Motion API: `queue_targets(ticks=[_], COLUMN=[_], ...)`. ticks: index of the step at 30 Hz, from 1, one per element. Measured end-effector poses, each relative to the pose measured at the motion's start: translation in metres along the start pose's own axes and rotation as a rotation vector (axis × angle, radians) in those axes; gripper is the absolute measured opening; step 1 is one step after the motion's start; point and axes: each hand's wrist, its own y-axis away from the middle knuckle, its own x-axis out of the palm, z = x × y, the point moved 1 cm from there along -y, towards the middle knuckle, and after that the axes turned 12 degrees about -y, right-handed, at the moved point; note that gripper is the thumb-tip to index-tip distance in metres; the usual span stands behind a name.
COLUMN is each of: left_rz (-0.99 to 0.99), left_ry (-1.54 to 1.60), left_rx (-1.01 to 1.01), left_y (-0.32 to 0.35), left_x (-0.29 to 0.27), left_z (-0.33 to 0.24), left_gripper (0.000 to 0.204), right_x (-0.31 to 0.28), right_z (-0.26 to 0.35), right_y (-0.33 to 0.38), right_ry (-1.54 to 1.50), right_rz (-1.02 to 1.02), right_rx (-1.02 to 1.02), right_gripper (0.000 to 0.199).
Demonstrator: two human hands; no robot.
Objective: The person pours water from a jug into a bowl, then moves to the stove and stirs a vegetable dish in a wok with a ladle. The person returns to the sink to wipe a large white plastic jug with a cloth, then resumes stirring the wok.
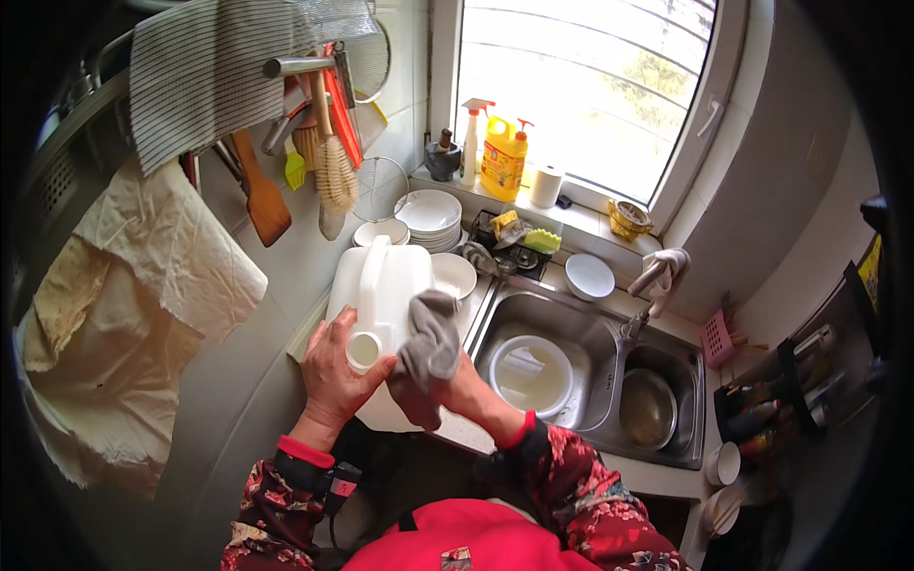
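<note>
A white plastic jug [405, 271] with a moulded handle lies tilted on the counter, its uncapped round mouth turned toward me. My left hand [335, 366] grips it around the neck, thumb on one side of the mouth and fingers on the other. In my right hand [466, 388] is a crumpled grey cloth [430, 347], pressed against or just beside the jug's right side. The cloth hides most of my right fingers. Behind the jug stand a stack of white plates [430, 211] and a white bowl [454, 273].
Right of the jug is a double steel sink [505, 309], with a white basin [562, 385] of cloudy water and a metal pot [649, 404]. A faucet [636, 324] rises between. Bottles [503, 157] line the windowsill; utensils [333, 171] and a cloth [143, 276] hang left.
</note>
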Motion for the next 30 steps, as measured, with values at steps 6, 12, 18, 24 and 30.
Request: queue_targets(ticks=[6, 12, 18, 24, 30], left_rz=[0.047, 0.140, 0.196, 0.202, 0.231], left_ry=[0.125, 0.193, 0.190, 0.187, 0.156], left_rx=[-0.070, -0.160, -0.122, -0.104, -0.098], left_y=[0.004, 0.012, 0.000, -0.003, -0.003], left_x=[0.007, 0.007, 0.010, 0.013, 0.016], left_z=[0.007, 0.030, 0.027, 0.034, 0.037], left_gripper=[0.068, 0.064, 0.059, 0.053, 0.053], right_x=[-0.015, 0.004, 0.013, 0.010, -0.007], right_z=[-0.055, -0.051, 0.003, 0.022, 0.004], right_y=[-0.052, -0.064, 0.000, 0.001, -0.038], right_ry=[0.008, 0.570, 0.392, 0.232, 0.152], right_rz=[-0.071, 0.020, 0.165, 0.065, 0.057], right_rx=[0.004, 0.201, 0.015, 0.014, 0.061], right_gripper=[0.010, 0.039, 0.074, 0.078, 0.066])
